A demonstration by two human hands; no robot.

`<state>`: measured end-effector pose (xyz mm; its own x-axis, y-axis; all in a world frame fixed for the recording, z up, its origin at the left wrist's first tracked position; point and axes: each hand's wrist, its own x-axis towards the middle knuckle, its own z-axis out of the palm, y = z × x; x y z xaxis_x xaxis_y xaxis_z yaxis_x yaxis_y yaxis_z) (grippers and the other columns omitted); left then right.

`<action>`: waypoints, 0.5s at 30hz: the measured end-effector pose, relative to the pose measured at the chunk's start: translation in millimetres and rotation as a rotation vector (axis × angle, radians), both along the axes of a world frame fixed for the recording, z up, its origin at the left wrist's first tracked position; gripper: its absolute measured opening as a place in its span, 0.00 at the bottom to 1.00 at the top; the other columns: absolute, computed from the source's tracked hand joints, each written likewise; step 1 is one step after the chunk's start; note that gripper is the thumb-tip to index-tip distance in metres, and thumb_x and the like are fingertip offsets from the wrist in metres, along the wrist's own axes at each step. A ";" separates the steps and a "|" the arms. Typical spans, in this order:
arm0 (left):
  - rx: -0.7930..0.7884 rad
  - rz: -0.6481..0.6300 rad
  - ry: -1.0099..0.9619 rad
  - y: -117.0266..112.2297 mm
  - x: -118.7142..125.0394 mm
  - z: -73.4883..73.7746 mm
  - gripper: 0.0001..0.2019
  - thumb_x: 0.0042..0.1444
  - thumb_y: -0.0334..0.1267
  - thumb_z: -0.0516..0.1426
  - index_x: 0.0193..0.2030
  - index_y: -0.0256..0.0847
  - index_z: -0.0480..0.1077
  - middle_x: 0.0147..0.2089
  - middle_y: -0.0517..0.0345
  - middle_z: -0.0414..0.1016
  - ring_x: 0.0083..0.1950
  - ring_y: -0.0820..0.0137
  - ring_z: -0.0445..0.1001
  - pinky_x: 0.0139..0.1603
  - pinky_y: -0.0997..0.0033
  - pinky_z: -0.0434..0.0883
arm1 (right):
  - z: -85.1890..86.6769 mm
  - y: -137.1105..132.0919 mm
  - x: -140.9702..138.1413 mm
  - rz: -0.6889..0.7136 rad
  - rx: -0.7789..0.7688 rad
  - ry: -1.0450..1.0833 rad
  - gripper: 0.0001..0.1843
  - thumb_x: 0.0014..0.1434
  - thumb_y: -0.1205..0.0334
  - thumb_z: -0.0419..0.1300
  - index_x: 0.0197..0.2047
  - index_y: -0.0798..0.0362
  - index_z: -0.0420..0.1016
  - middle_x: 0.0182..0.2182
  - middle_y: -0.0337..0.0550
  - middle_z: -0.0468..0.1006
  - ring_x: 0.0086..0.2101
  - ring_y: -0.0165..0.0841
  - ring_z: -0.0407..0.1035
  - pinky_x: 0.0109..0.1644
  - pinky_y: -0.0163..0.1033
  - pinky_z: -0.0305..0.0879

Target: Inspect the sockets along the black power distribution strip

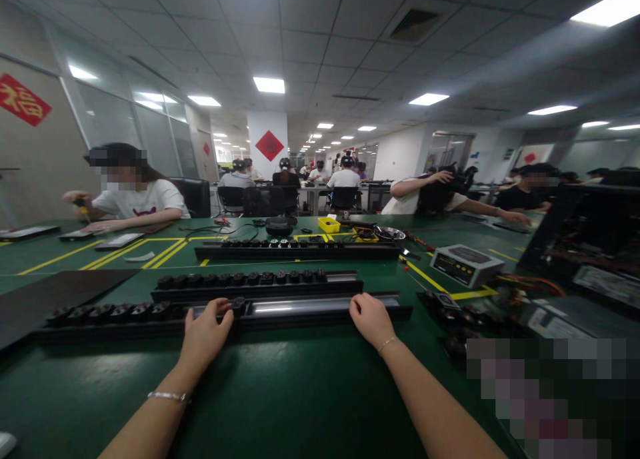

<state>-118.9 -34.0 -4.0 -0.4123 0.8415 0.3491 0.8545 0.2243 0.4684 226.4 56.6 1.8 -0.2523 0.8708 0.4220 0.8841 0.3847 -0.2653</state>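
A long, black, silver-lined rail (300, 316) is apparently steadied at three o'clock by the right hand (373, 319), grip unclear, the left hand (206, 326) spread.

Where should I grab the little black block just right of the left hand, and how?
Probably by its top, from above, pinching its left and right sides: the block pokes up above the front wall of the long rail, and bare channel on its right leaves finger room.

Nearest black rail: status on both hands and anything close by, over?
Left hand beside a black block, grip unclear. Right hand at nearest rail, toward its right end, grip unclear. Second rail close behind, bearing black pieces.
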 end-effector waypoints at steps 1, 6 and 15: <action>-0.006 -0.005 0.000 -0.1 0.3 0.3 0.20 0.52 0.47 0.45 0.50 0.41 0.61 0.47 0.52 0.75 0.53 0.62 0.69 0.64 0.47 0.40 | 0.3 -0.2 -0.1 0.002 -0.002 0.003 0.13 0.58 0.64 0.46 0.30 0.53 0.71 0.30 0.41 0.72 0.33 0.29 0.65 0.40 0.33 0.54; -0.008 -0.018 0.013 -0.3 0.4 1.1 0.19 0.53 0.46 0.45 0.49 0.42 0.62 0.47 0.52 0.75 0.52 0.61 0.69 0.63 0.46 0.40 | 1.4 -0.6 0.0 0.003 -0.020 -0.002 0.13 0.58 0.64 0.47 0.30 0.53 0.71 0.30 0.42 0.72 0.33 0.29 0.65 0.39 0.33 0.55; -0.014 -0.026 -0.008 -0.9 0.3 1.3 0.19 0.52 0.47 0.46 0.49 0.43 0.62 0.48 0.53 0.75 0.52 0.61 0.70 0.64 0.46 0.39 | 1.1 -0.4 -0.1 0.010 -0.027 0.020 0.14 0.58 0.65 0.46 0.30 0.53 0.71 0.30 0.42 0.72 0.33 0.30 0.65 0.40 0.34 0.55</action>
<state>-118.7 -34.9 -2.8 -0.3926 0.8570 0.3339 0.8564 0.2083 0.4724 226.3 56.1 2.9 -0.2526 0.8793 0.4038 0.8748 0.3859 -0.2930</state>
